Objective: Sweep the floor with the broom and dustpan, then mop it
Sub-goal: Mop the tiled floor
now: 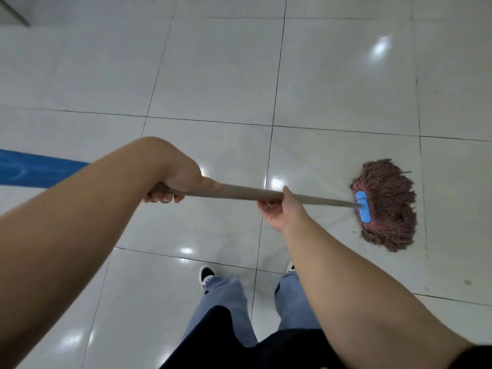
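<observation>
A mop with a reddish-brown string head and a blue plastic clamp lies spread on the glossy white tiled floor at the right. Its grey-brown handle runs leftward from the clamp. My left hand grips the handle's upper end from above. My right hand holds the handle from below, closer to the mop head. No broom or dustpan is in view.
A blue stripe marks the floor at the left edge. My legs in blue jeans and dark shoes stand just below the handle. A dark metal leg shows at the top left corner. Small specks lie near the mop head.
</observation>
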`<control>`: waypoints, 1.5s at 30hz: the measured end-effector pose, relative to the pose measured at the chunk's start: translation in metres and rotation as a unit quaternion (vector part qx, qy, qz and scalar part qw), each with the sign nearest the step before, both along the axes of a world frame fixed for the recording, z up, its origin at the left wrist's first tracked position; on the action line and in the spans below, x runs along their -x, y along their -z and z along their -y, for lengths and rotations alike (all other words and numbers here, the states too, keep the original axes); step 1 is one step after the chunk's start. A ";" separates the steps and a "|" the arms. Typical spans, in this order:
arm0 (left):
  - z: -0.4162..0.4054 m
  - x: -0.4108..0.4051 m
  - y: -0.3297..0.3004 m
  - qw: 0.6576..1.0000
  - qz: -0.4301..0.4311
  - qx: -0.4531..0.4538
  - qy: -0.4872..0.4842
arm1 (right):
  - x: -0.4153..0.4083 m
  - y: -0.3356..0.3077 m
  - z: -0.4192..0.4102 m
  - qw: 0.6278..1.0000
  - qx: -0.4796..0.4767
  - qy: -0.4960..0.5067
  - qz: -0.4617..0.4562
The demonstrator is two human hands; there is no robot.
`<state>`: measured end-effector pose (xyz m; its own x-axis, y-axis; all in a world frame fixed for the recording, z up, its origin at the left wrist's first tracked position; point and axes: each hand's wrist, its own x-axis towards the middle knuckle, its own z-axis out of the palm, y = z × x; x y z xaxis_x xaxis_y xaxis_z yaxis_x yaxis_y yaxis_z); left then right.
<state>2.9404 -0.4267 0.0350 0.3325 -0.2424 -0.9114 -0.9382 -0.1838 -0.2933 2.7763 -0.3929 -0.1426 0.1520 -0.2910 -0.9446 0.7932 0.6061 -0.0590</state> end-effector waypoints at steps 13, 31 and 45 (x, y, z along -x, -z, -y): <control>0.004 -0.209 0.041 0.994 -0.110 0.010 0.017 | -0.220 -0.003 0.017 0.992 -0.047 0.070 -0.091; 0.003 -0.353 0.080 0.994 -0.083 -0.044 0.061 | -0.390 0.050 0.017 0.957 -0.204 0.175 -0.111; 0.010 -0.045 0.151 0.977 -0.166 -0.126 0.052 | -0.067 0.103 0.008 0.957 -0.190 0.172 -0.137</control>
